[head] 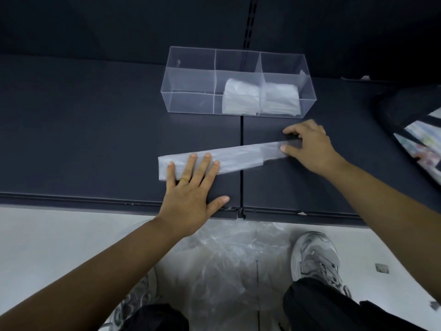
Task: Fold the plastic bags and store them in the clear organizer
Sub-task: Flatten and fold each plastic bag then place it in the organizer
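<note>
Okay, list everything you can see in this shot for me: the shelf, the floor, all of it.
shelf: one, dark blue-grey, spans the view
clear organizer: one, transparent, back of the shelf, divided into compartments
folded bags: two, white, in the organizer's middle and right compartments
bag strip: one, translucent, folded long, front of the shelf
loose plastic: one heap, clear, on the floor between the shoes
dark bag: one, with a colourful panel, right edge
shoes: two, grey-white, on the floor
left hand: flat, gold ring, pressing the bag strip's left end
right hand: gold ring, pinching the bag strip's right end
</note>
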Demonstrator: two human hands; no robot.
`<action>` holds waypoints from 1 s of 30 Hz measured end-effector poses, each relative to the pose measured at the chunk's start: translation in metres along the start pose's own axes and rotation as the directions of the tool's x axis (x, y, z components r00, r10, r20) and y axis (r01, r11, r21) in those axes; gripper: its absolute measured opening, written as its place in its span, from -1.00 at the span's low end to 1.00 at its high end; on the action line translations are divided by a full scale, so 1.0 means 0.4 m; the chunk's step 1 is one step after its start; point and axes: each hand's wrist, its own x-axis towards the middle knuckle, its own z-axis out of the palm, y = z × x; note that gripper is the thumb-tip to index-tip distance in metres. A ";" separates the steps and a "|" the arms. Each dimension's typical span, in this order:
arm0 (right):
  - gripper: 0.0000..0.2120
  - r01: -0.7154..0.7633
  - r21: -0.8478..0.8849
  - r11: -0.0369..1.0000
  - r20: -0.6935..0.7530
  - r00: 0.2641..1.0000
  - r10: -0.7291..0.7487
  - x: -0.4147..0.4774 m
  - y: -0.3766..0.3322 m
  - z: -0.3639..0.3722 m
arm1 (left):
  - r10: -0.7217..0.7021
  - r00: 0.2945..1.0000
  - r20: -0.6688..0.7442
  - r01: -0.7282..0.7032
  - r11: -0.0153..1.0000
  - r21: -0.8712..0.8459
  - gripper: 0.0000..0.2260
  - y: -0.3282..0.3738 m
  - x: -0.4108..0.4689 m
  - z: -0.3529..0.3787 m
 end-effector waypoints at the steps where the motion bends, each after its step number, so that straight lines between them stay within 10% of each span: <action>1: -0.71 0.026 -0.005 1.000 0.006 1.000 -0.026 -0.001 0.014 -0.010 | -0.002 1.000 0.001 0.002 1.000 -0.005 -0.28 0.000 0.000 -0.001; 9: -0.92 0.122 0.029 0.992 0.016 0.992 -0.122 0.002 0.035 -0.020 | 0.031 1.000 -0.002 -0.031 0.999 -0.026 -0.26 -0.014 0.005 -0.011; 17: -0.83 -0.404 0.467 0.787 0.470 0.867 0.166 -0.170 0.041 -0.076 | 0.286 0.956 -0.064 -0.292 0.948 -0.130 -0.20 0.041 0.010 -0.039; 23: -0.72 -0.597 0.571 0.564 0.723 0.691 0.000 -0.330 -0.011 -0.115 | 0.336 0.924 -0.183 -0.382 0.843 -0.379 -0.29 0.247 -0.055 -0.037; 27: -0.69 -0.583 0.642 0.498 0.741 0.639 -0.207 -0.341 -0.030 -0.151 | 0.150 0.932 -0.328 -0.344 0.647 -0.681 -0.57 0.280 -0.078 -0.089; 30: -0.62 -0.418 0.723 0.550 0.615 0.753 -0.236 -0.286 -0.011 -0.171 | 0.063 0.981 -0.181 -0.191 0.345 -0.919 -0.70 0.270 -0.080 -0.133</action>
